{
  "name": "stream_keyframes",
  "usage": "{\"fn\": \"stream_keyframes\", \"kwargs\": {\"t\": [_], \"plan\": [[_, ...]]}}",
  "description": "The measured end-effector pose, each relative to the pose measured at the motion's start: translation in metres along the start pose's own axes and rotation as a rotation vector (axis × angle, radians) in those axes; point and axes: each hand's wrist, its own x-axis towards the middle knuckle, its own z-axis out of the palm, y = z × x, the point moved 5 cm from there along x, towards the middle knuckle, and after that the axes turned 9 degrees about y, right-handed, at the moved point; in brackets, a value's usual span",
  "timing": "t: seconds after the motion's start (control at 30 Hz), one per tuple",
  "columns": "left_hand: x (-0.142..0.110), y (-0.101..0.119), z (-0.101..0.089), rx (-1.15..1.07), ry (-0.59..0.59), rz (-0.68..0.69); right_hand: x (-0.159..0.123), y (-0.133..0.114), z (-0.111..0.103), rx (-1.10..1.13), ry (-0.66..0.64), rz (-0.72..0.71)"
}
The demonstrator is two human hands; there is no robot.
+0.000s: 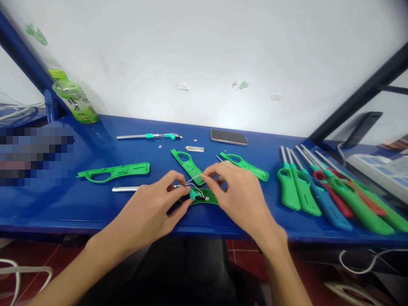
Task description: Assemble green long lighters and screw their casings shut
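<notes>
In the head view, I see a green shell lying on the blue tabletop directly between the two hands, near the front edge, its ends partly hidden by them. The left hand is closed on the shell, thumb at its near side and fingertips against the teal trigger; a silver tube juts out to the left from beneath that hand. The right hand, thumb and forefinger pinched together, grips a thin pale wire just above the shell. The two hands stand apart but close. Beyond them I count three more green half shells, one to the left, one in the middle, one at right, with whole lighters lined up farther right.
</notes>
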Motion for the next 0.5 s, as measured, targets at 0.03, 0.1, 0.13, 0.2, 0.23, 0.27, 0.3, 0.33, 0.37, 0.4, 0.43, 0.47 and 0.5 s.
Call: {"fn": "stream_keyframes", "kwargs": {"t": [0.03, 0.1, 0.13, 0.2, 0.23, 0.27, 0.3, 0.33, 0.37, 0.4, 0.43, 0.47, 0.5], "plan": [[0.000, 0.000, 0.000, -0.007, -0.002, -0.003, 0.000, 0.000, 0.000, 0.002, -0.009, 0.003], [0.000, 0.000, 0.000, -0.016, -0.008, -0.012, -0.001, 0.000, 0.002, 0.005, -0.033, 0.010], [0.001, 0.000, 0.000, -0.018, -0.010, -0.016, -0.001, 0.001, 0.001, 0.009, -0.037, 0.018], [0.001, 0.000, 0.000, -0.016, -0.013, -0.018, -0.001, 0.001, -0.001, 0.017, -0.017, 0.035], [0.001, 0.000, 0.000, -0.013, -0.013, -0.018, -0.001, 0.001, -0.002, 0.014, -0.002, 0.041], [0.002, 0.000, 0.000, -0.007, -0.011, -0.016, -0.001, 0.000, -0.003, 0.006, 0.008, 0.041], [0.002, 0.001, 0.000, 0.001, -0.008, -0.014, -0.002, -0.001, -0.004, -0.008, 0.008, 0.034], [0.002, 0.001, 0.000, 0.011, -0.006, -0.012, -0.002, -0.003, -0.004, -0.025, -0.003, 0.020], [0.002, 0.001, 0.000, 0.019, -0.004, -0.011, -0.003, -0.005, -0.004, -0.041, -0.021, 0.004], [0.002, 0.001, 0.000, 0.024, -0.003, -0.009, -0.004, -0.006, -0.003, -0.051, -0.044, -0.011], [0.003, 0.001, 0.000, 0.026, -0.003, -0.006, -0.005, -0.008, -0.002, -0.056, -0.068, -0.024], [0.003, 0.001, 0.000, 0.025, -0.006, -0.002, -0.006, -0.009, 0.000, -0.060, -0.089, -0.031], [0.004, 0.001, 0.001, 0.022, -0.009, 0.000, -0.007, -0.010, 0.001, -0.062, -0.109, -0.030]]}}
